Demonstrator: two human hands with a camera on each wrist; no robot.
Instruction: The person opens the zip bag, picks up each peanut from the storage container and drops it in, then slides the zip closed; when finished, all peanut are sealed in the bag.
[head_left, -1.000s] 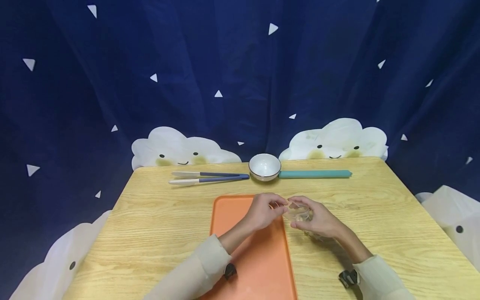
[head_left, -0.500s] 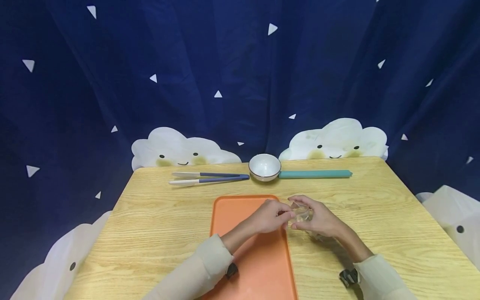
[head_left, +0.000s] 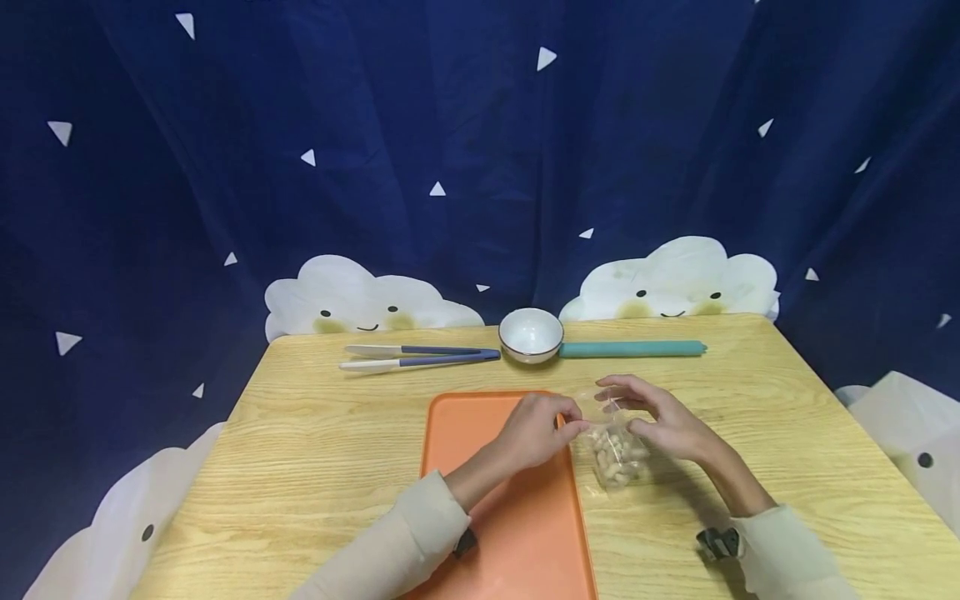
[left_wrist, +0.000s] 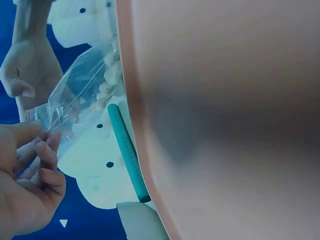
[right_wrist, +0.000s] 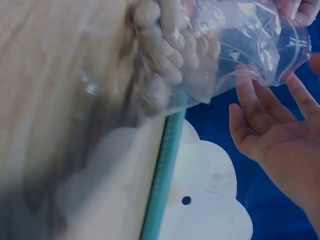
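Note:
A clear zip-lock bag of whole peanuts hangs over the wooden table, just right of the orange tray. My left hand pinches the bag's top edge between thumb and fingers, above the tray's right rim. In the right wrist view a red zip line runs along that edge of the bag. Beside the bag, my right hand has its fingers spread and loosely bent. Those fingers come close to the plastic near the bag's mouth; whether they touch it I cannot tell.
At the back of the table stands a white bowl with a dark rim. Blue-and-white tongs lie to its left, and a teal rod to its right. Behind the table hangs a dark blue curtain.
My right hand has let go of the bag and drawn back to the right, fingers opening. The bag now hangs down with its peanuts showing. The left hand has shifted slightly down, still pinching the edge.

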